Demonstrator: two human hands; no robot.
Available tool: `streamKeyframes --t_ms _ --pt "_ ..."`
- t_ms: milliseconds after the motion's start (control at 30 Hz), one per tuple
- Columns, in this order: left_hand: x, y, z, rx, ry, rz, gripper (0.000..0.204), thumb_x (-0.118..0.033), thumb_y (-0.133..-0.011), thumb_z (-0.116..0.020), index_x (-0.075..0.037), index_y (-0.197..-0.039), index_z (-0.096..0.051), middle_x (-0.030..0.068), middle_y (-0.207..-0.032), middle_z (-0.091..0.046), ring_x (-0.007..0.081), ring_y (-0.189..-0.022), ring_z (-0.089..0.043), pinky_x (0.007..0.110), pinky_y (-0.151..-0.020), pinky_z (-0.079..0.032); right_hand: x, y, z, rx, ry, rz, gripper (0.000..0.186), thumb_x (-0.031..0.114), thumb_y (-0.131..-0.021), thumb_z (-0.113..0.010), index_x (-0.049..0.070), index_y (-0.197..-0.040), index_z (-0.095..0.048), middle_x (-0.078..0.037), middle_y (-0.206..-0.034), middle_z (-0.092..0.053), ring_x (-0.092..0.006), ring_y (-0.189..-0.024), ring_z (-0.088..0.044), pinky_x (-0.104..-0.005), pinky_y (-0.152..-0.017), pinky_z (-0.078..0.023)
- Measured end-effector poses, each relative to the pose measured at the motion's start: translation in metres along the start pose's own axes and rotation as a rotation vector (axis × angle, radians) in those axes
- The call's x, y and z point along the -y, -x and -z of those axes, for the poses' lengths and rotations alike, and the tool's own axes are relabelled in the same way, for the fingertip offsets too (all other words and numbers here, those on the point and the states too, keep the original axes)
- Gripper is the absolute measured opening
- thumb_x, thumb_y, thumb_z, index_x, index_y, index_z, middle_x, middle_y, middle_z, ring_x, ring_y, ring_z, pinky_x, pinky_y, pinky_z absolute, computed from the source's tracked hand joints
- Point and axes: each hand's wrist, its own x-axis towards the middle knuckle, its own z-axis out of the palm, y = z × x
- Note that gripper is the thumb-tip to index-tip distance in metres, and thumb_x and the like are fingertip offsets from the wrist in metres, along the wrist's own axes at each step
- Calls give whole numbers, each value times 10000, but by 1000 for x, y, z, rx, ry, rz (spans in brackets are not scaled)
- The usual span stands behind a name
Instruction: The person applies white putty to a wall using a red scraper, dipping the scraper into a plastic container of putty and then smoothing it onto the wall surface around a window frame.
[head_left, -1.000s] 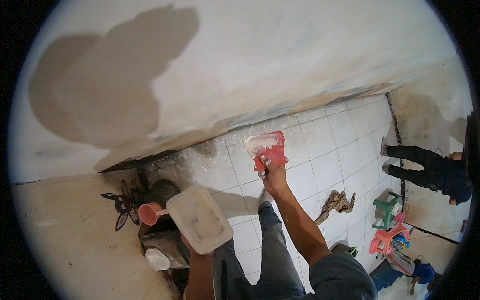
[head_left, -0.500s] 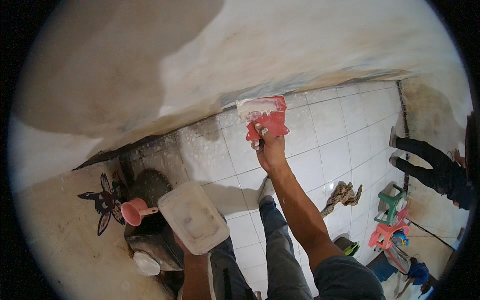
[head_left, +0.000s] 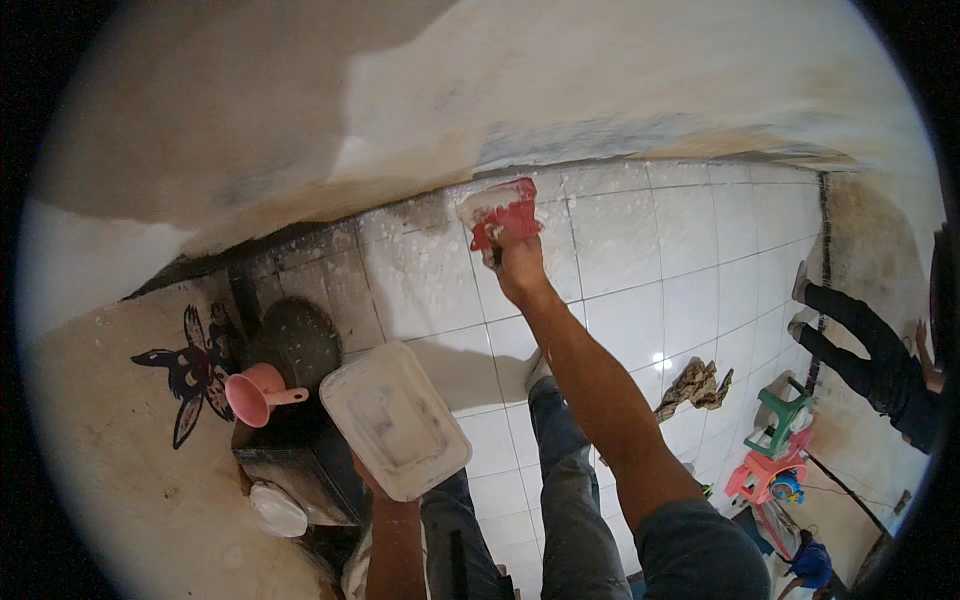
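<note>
In my right hand [head_left: 517,262] is a red putty scraper [head_left: 511,219], gripped by its near side. Pale putty coats much of its face and far edge. I hold it out near the foot of the plastered wall [head_left: 600,95], over the white tiles; whether it touches the wall I cannot tell. My left hand [head_left: 370,480] supports a whitish rectangular plastic tub [head_left: 340,395] at its lower left side, with most of the fingers hidden underneath. White smears of putty line the tub.
A pink dipper [head_left: 250,397] and a dark round container [head_left: 300,345] stand left of the tub. A crumpled cloth [head_left: 695,388] lies on the speckled tile floor [head_left: 625,240]. Green [head_left: 778,420] and pink stools [head_left: 757,472] stand at right, near a person in dark trousers [head_left: 850,315] and another person in blue [head_left: 812,565].
The scraper has moved slightly left and toward the wall, and now looks more tilted. The tub has shifted a little to the right and up. The whole view has turned slightly.
</note>
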Motion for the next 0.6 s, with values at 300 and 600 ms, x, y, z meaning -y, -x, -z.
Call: streamKeyframes --t_ms 300,600 --pt "-19 -2 32 15 -60 -30 617 -527 -908 -533 -154 -1390 -434 92 -1425 -441 309 -1286 -432 522 -1056 -358 -26 -84 2 -165 -202 201 189 19 -850 -556 120 -1008 -540 -14 -908 -591 -133 -732 -576 -274 -587 -460" --pt "-31 6 25 20 -127 -41 616 -517 -913 -535 -150 -1396 -429 99 -1432 -435 304 -1286 -434 520 -1052 -364 -42 5 -45 149 152 305 164 36 -842 -555 38 -1005 -542 -58 -812 -591 -136 -658 -544 -273 -532 -418"
